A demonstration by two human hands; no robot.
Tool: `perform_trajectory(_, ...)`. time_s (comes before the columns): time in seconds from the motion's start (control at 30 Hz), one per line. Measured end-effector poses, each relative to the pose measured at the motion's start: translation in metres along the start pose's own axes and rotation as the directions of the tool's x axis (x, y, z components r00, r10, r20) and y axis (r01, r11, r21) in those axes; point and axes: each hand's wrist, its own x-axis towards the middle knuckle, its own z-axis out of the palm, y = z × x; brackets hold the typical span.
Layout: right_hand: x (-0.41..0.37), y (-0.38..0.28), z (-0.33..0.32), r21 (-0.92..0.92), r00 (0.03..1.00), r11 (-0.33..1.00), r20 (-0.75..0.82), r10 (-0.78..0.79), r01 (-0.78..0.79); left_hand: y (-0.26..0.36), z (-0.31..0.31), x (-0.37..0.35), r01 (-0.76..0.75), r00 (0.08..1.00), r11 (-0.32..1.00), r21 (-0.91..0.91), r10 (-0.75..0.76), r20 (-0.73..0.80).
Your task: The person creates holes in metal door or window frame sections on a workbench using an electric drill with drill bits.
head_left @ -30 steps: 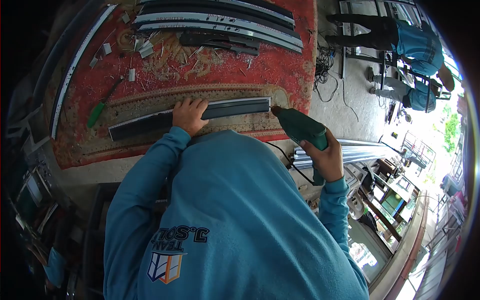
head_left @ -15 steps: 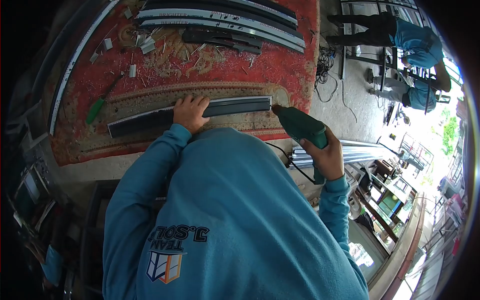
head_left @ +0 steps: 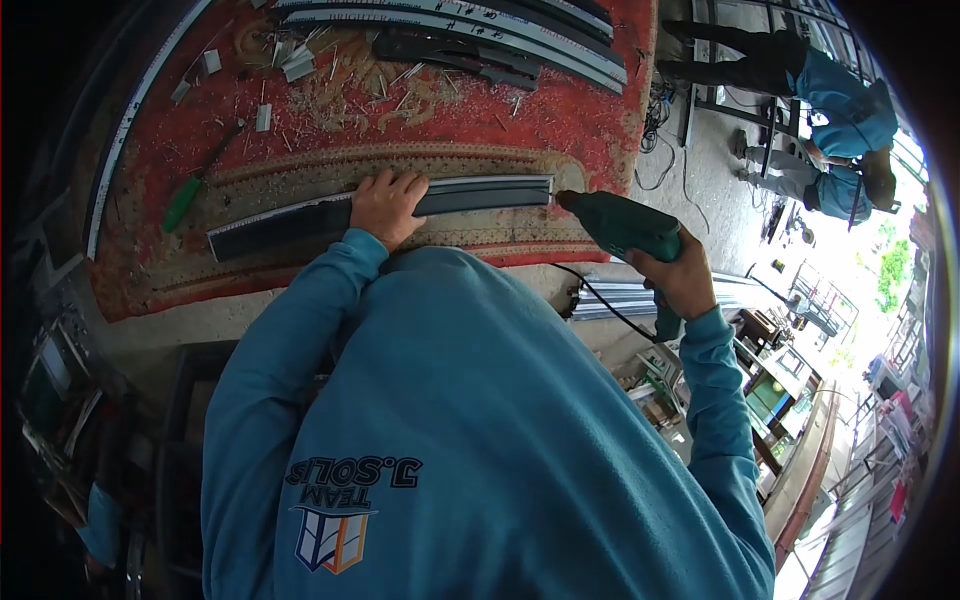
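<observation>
My left hand (head_left: 388,208) presses down on a dark metal profile (head_left: 480,193), its fingers wrapped over the upper edge near the middle. The profile lies lengthwise on the red patterned carpet. My right hand (head_left: 682,275) grips a green power drill (head_left: 625,224) by its handle. The drill's nose points left at the profile's right end, close to it; whether the tip touches cannot be made out. A black cord (head_left: 610,303) runs from the bottom of the drill handle.
A green-handled screwdriver (head_left: 181,205) lies on the carpet (head_left: 330,140) at left. White-and-black profiles (head_left: 480,28) and metal offcuts (head_left: 297,62) lie beyond. Two people (head_left: 845,85) work at a frame at upper right. Long metal bars (head_left: 640,297) rest beyond the right arm.
My right hand and the drill have shifted right, and the drill's nose has moved slightly away from the profile's end. My left hand stays on the profile.
</observation>
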Motion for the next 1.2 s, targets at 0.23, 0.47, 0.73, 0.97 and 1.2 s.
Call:
perform_trajectory(0.23, -0.011, 0.017, 0.025, -0.095, 0.946, 0.955, -0.138, -0.292, 0.281, 0.0, 0.0, 0.001, -0.002, 1.0, 1.0, 0.004, 0.002, 0.025)
perform_trajectory(0.47, -0.03, 0.001, 0.041, -0.326, 0.938, 0.91, -0.144, -0.316, 0.256, 0.0, -0.002, 0.001, 0.004, 0.998, 0.999, -0.038, -0.002, 0.058)
perform_trajectory(0.73, -0.025, -0.002, 0.05, -0.481, 0.947, 0.845, -0.086, -0.311, 0.234, -0.003, -0.003, 0.005, 0.009, 0.998, 0.998, -0.062, -0.006, 0.055)
perform_trajectory(0.97, 0.012, -0.019, 0.0, 0.11, 0.997, 0.991, -0.021, -0.075, 0.077, 0.004, -0.008, 0.006, 0.054, 0.988, 0.998, -0.033, -0.049, 0.147)
perform_trajectory(1.2, -0.029, -0.004, 0.034, 0.105, 0.975, 0.978, -0.15, -0.164, 0.18, 0.004, -0.007, 0.006, 0.047, 0.987, 0.999, -0.005, -0.045, 0.155)
